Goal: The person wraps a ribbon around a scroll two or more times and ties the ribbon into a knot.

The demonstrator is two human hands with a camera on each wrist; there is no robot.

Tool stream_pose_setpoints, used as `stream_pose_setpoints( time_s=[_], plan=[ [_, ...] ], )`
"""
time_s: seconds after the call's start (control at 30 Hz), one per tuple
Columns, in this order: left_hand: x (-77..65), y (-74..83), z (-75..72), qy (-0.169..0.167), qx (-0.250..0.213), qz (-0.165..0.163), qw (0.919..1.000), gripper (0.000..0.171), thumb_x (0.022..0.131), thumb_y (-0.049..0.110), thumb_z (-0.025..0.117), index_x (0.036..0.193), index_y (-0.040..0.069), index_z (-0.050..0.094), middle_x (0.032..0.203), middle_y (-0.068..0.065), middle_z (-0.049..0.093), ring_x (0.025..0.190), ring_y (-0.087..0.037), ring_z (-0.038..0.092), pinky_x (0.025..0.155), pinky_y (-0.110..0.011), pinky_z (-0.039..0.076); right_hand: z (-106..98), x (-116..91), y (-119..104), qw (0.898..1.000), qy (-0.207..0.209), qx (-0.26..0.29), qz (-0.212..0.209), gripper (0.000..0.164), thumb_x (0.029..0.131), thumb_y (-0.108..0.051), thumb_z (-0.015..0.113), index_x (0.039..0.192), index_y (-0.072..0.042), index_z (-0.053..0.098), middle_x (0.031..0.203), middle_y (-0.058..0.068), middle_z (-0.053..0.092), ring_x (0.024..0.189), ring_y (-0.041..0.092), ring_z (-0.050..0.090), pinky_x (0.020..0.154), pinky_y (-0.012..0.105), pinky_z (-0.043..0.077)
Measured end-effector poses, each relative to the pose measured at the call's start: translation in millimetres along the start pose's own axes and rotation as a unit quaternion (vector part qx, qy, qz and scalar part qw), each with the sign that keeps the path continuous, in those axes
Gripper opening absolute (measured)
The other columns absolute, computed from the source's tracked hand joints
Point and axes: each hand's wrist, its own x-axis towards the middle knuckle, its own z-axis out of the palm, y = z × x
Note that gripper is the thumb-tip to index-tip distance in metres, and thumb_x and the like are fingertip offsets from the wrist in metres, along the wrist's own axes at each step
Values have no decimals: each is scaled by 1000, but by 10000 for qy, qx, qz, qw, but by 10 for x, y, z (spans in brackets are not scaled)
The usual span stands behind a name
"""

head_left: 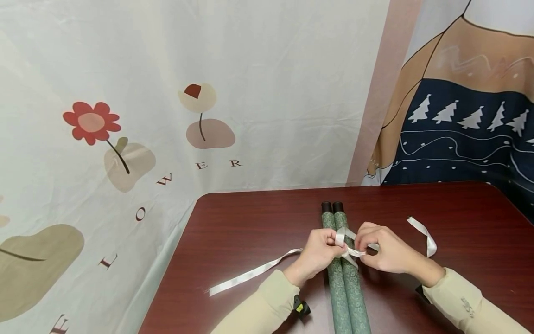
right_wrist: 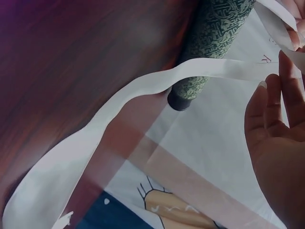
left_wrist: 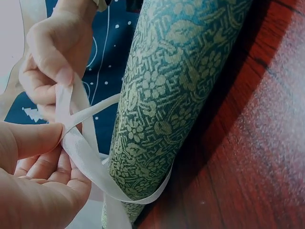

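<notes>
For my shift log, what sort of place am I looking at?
Probably an indoor tabletop workspace, though little else shows: a dark red table, a printed cloth backdrop behind it, and two green patterned rolls lying on the table.

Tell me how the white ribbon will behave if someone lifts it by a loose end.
The white ribbon is probably floppy, since it bends and twists along its length. It looks light, being thin and narrow. Because it loops around the green rolls, lifting an end would likely raise only the slack at first.
</notes>
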Motion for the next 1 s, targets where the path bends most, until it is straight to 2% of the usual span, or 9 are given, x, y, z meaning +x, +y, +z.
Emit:
stream_pose_setpoints(
  time_s=[0.2, 0.3, 0.43, 0.6, 0.8, 1.0],
  plan=[
    [29, -6, -12, 50, 2, -13, 10000, 9, 74, -11, 68, 75, -5, 62, 69, -12, 68, 60, -3, 55, 52, -15, 43, -75, -241, 215, 9984, -286, -361, 338, 43, 55, 3, 74, 59, -34, 53, 74, -15, 58, 76, 4, 48, 66, 15, 39],
    [44, -14, -21, 86, 34, -36, 10000, 9, 73, -12, 68, 75, -5, 62, 68, -10, 68, 61, -4, 57, 53, -15, 45, -148, -332, 257, 9973, -326, -503, 417, 44, 58, 1, 76, 62, -37, 55, 73, -18, 57, 75, 3, 47, 64, 15, 39],
    [49, -11, -27, 115, 93, -57, 9999, 10, 73, -11, 68, 75, -4, 62, 68, -9, 68, 61, -5, 57, 53, -16, 45, -269, -441, 267, 9936, -407, -751, 737, 41, 61, -1, 78, 65, -38, 61, 73, -19, 56, 75, 0, 48, 63, 17, 42],
    [54, -15, -37, 90, 127, -56, 9999, 9, 74, -11, 68, 75, -4, 63, 68, -10, 68, 60, -5, 57, 52, -16, 43, -417, -571, 276, 9871, -430, -981, 1188, 37, 63, -2, 79, 66, -35, 64, 73, -20, 55, 71, 1, 49, 58, 25, 45],
    [60, -16, -47, 33, 99, 10, 9999, 10, 73, -13, 67, 75, -5, 62, 69, -13, 68, 60, -6, 57, 53, -16, 44, -603, -735, 312, 9780, -460, -1453, 1423, 37, 63, -4, 79, 64, -36, 62, 72, -21, 56, 69, 0, 49, 67, 19, 42],
    [69, -12, -52, 4, 106, 1, 9999, 10, 73, -13, 67, 75, -4, 62, 68, -11, 68, 61, -6, 57, 53, -16, 45, -816, -917, 326, 9647, -549, -1832, 1810, 37, 64, -6, 80, 62, -38, 60, 70, -22, 52, 64, 2, 46, 54, 21, 40]
  ],
)
